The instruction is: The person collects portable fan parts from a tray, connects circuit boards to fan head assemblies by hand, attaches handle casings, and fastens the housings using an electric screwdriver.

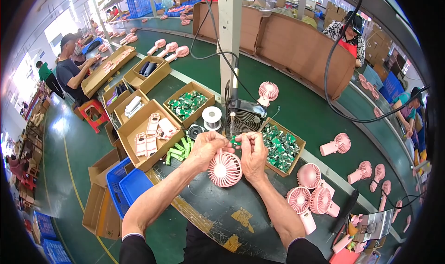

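Batteries (181,149) lie just left of the left hand (206,150), its fingertips pressed together, any grip hidden. Between the hands sits a fan (225,170), handle obscured; beyond it, a partly covered board (235,141) is pinched by the right hand (254,156).

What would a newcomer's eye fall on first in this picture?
Probably the round pink fan head at the centre, between the bare left hand and right hand. Green circuit boards fill a cardboard box just right of that hand, and pink fans cluster at lower right.
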A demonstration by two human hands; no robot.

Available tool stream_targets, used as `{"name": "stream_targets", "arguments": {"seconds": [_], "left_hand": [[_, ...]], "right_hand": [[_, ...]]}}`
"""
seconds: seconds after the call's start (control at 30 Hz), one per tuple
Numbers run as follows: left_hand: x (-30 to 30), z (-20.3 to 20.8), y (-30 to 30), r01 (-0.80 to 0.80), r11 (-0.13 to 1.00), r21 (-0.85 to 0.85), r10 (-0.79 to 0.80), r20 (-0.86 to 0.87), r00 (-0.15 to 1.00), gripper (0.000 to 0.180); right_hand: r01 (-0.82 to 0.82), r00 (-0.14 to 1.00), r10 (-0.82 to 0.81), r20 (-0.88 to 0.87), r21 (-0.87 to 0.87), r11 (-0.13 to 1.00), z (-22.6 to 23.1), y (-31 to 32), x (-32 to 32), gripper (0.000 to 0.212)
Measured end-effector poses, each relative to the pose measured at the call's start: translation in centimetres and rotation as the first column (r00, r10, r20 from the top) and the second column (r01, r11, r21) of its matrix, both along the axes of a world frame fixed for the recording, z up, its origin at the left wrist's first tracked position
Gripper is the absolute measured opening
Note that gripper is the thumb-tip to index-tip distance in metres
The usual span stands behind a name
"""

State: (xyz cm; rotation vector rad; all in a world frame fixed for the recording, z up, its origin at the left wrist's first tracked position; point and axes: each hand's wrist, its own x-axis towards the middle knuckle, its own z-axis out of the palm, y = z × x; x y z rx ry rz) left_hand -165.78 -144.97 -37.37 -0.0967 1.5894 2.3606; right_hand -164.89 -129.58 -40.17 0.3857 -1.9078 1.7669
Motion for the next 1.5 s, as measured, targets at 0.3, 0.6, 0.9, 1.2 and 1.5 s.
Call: {"name": "stream_targets", "arguments": {"seconds": [0.3,0.6,0.9,1.2,1.5], "left_hand": [[-0.35,-0.02,0.12,0.012,1.0,-0.012,-0.012,0.007,1.0,0.006],[-0.44,-0.21,-0.08,0.009,1.0,0.017,-0.009,-0.004,1.0,0.005],[-0.44,0.07,0.04,0.005,1.0,0.002,-0.005,-0.003,1.0,0.005],[-0.32,0.16,-0.02,0.004,1.0,0.025,-0.004,0.0,1.0,0.004],[-0.16,0.38,0.07,-0.005,1.0,0.02,0.005,-0.002,1.0,0.005]], "right_hand": [[0.008,1.0,-0.008,0.006,-0.006,1.0,-0.38,0.07,-0.3,0.008],[-0.012,1.0,0.012,0.012,0.013,1.0,-0.21,-0.03,-0.29,0.009],[-0.018,1.0,0.018,0.026,0.003,1.0,-0.17,0.02,-0.34,0.009],[-0.014,1.0,0.014,0.008,-0.012,1.0,0.06,-0.04,-0.3,0.008],[0.014,1.0,-0.014,0.002,0.028,1.0,0.17,0.07,-0.22,0.006]]}}
